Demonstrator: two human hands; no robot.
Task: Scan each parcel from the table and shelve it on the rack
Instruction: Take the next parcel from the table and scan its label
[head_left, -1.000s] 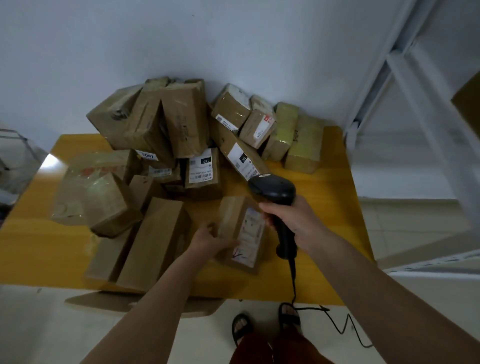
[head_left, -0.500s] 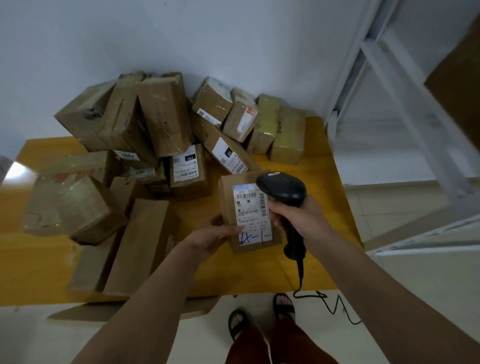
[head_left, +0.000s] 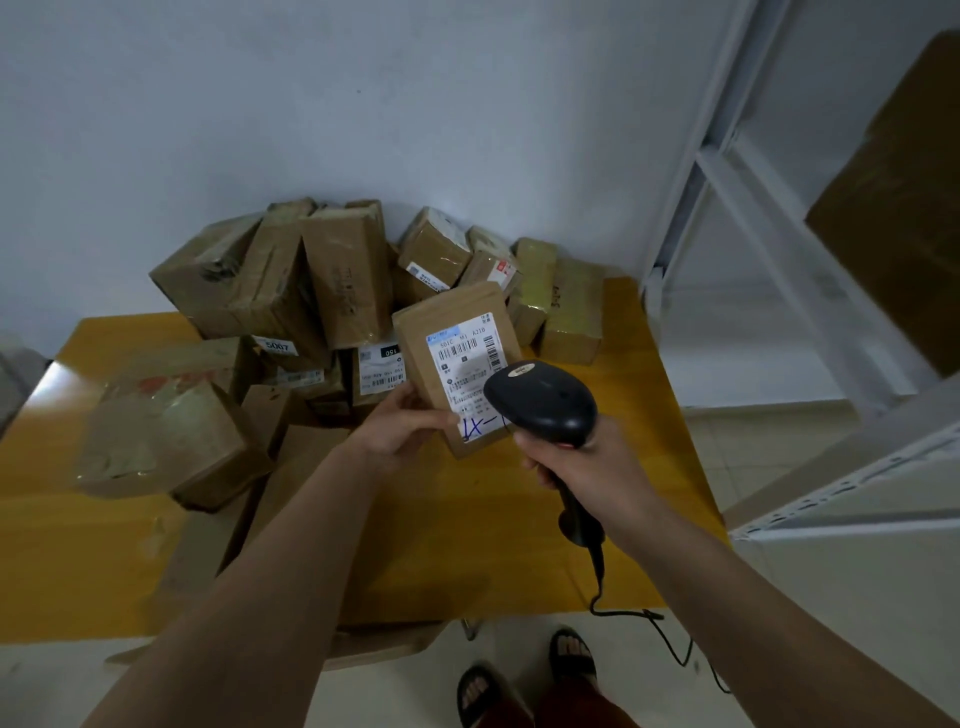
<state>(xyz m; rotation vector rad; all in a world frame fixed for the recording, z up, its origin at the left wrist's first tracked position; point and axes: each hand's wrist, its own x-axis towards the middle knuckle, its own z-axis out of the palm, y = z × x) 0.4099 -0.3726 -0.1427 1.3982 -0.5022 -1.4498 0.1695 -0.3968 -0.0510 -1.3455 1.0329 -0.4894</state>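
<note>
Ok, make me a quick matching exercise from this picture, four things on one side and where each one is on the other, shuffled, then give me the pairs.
Things:
1. scanner
2. labelled parcel
3. pile of boxes
4. sandals

Places:
A. on the yellow table against the wall
B. on the floor, below the table's near edge
C. gripped in the right hand
D. held up by the left hand

Pairs: 1-C, 2-D, 3-A, 4-B

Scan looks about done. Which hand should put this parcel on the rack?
Left. The left hand already grips the parcel, while the right hand is wrapped round the scanner. The rack stands on the right, so probably a cross-body reach.
</note>
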